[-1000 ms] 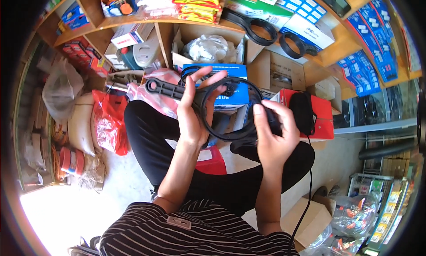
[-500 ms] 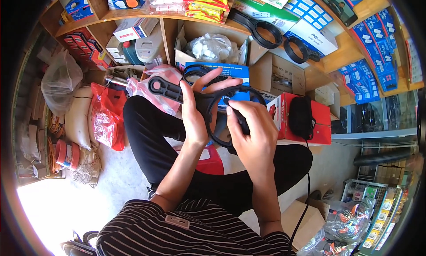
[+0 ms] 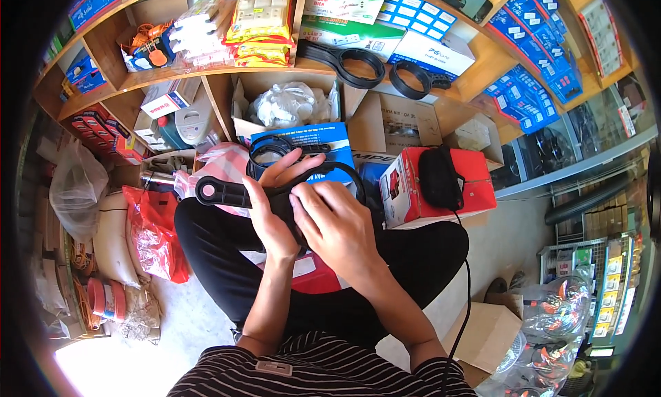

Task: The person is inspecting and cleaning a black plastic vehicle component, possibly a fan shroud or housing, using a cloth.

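Wooden shelf (image 3: 475,85), upper board bearing yellow-edged packets (image 3: 261,34), green box (image 3: 354,34), white-and-blue box (image 3: 435,53), pair of black ring-ended parts (image 3: 319,56) along the front edge, pale floor (image 3: 187,304) below, red plastic bag (image 3: 157,239) at left, brown carton (image 3: 485,335) at lower right

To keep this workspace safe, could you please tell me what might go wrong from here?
The left hand holds the black ring in a loose-looking grip, so it might slip if the right hand pushes hard. The black cord runs past the right knee and could snag. A tug on it might drag the black pouch off the red box.
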Tool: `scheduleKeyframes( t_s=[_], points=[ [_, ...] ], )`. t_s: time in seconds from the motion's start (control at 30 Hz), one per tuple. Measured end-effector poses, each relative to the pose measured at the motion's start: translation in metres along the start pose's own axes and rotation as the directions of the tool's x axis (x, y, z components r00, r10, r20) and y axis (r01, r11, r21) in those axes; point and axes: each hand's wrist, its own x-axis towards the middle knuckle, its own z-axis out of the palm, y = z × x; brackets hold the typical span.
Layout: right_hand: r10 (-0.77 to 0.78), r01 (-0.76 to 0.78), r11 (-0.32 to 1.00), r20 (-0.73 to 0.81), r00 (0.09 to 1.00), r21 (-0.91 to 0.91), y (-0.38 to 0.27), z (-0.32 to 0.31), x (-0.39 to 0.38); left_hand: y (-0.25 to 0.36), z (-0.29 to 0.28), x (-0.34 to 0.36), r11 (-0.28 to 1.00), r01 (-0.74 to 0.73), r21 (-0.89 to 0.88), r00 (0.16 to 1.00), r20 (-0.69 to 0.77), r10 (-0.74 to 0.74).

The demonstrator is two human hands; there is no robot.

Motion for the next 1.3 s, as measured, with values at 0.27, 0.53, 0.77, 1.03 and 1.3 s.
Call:
scheduleKeyframes(
  t_s=[0.27,0.53,0.77,1.03,1.3],
  points=[
    [0.081,-0.076,0.992,-0.056,0.995,0.098,0.008,-0.001,0.002,0.001,0.007,-0.001,0.999,0.001,-0.034,0.999,-0.038,-0.002],
    [0.111,-0.098,0.988,-0.103,0.988,0.121,0.012,-0.005,0.002,0.002,0.009,0.001,0.996,0.031,-0.086,0.988,-0.146,-0.043],
    [0.082,-0.077,0.995,-0.084,0.993,0.058,0.013,-0.001,-0.001,0.003,0.008,-0.003,0.999,0.01,-0.05,0.997,-0.075,-0.014],
    [0.123,-0.123,0.991,-0.013,0.992,0.052,0.01,0.002,-0.009,0.005,0.01,-0.004,0.997,-0.006,-0.08,0.999,-0.042,0.003],
    [0.173,-0.13,0.968,-0.196,0.965,0.214,0.011,-0.003,-0.011,0.004,0.017,-0.004,0.998,-0.029,-0.058,0.991,-0.133,0.021]
  ],
)
